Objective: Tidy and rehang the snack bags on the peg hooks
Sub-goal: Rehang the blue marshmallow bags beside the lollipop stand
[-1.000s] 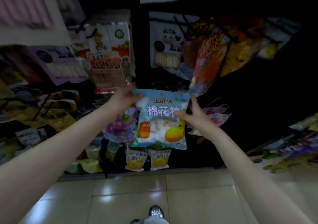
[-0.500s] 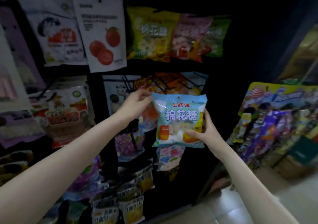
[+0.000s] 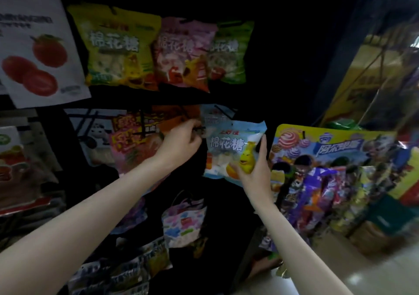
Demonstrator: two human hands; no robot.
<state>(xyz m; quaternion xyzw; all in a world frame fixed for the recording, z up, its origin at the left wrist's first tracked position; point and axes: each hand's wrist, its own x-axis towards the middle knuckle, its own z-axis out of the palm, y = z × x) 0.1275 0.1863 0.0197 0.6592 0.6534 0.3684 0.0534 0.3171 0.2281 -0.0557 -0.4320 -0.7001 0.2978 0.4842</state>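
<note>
Black rack panelling [image 3: 283, 56] forms the largest thing in view, and the snack bags are hung on it in rows so that their printed faces can be read. Along the top row a white tomato-print bag [image 3: 38, 52], a yellow marshmallow bag [image 3: 118, 47], a pink marshmallow bag [image 3: 183, 52] and a green marshmallow bag [image 3: 229, 52] are seen side by side, their edges overlapping. To the right a large lollipop display card [image 3: 328, 145] is propped beside the rack, with mixed small sweets packed below it. Lower on the rack a panda-print bag [image 3: 97, 136] and an orange-red snack bag [image 3: 136, 140] are hung, and a small pastel bag [image 3: 183, 222] is seen beneath the hands. The task's own item, a light-blue marshmallow bag [image 3: 233, 149], is held up against the rack at the middle row, just in front of a similar pale bag; white and orange pieces can be made out through its clear window. Its lower right part is grasped by the right hand [image 3: 254, 170], apparently so that the bag is kept level. The left hand [image 3: 181, 142] is curled at the bag's top left corner, where a thin black peg hook [image 3: 199, 128] is seen; whether the hook or the bag's edge is pinched cannot be told through the blur. The bag is judged to be in the course of being threaded onto the hook and not yet hung.
</note>
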